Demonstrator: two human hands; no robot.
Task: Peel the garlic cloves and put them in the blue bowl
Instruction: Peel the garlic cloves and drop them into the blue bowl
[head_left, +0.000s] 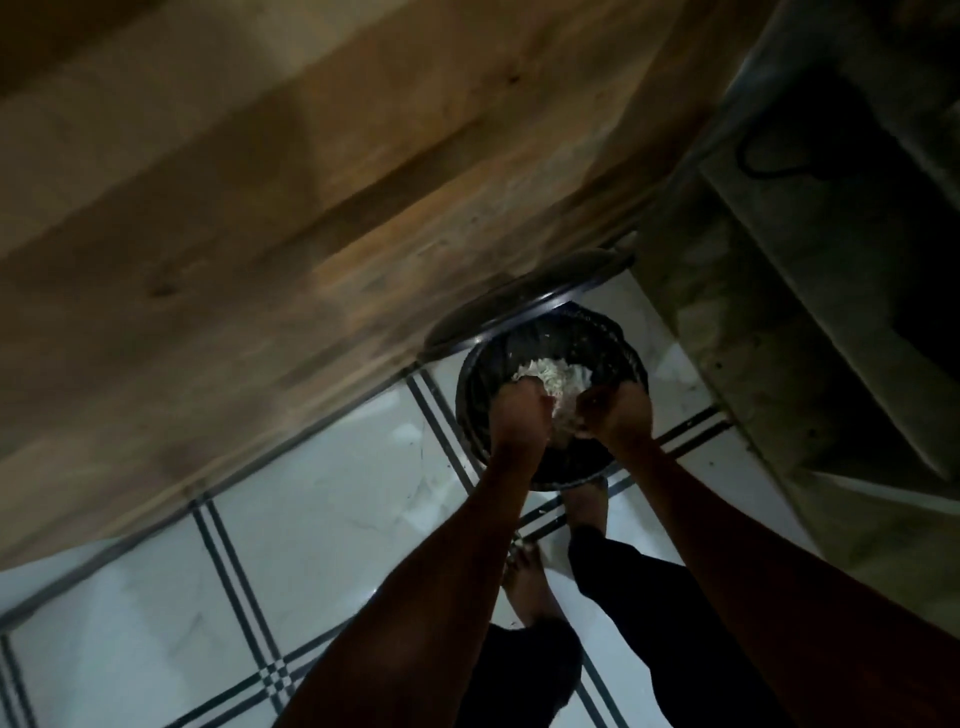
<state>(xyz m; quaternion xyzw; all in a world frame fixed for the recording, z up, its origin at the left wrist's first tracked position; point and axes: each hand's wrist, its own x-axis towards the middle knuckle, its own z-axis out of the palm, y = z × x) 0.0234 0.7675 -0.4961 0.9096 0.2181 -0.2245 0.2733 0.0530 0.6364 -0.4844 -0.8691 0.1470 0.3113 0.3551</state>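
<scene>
- Evidently the person stands over a black bin on the tiled floor, its lid swung up against a wooden cabinet.
- Both hands hang over the bin's mouth. The left hand has its fingers curled around a clump of pale garlic skins; the right hand is curled too, gripping the same clump from the other side.
- The picture is dim and blurred, so whether any clove lies hidden among the skins cannot be told. No blue bowl and no peeled cloves are in view, so they must sit elsewhere.
- This looks like clearing of waste, late in the task.
- Likely risk: the light, papery skins may drift past the rim as the hands let go, landing on the floor beside the person's bare feet.
- A second risk: an unpeeled or peeled clove caught in the clump would be thrown away unnoticed.
- The raised lid may also fall if the bin is nudged.
</scene>
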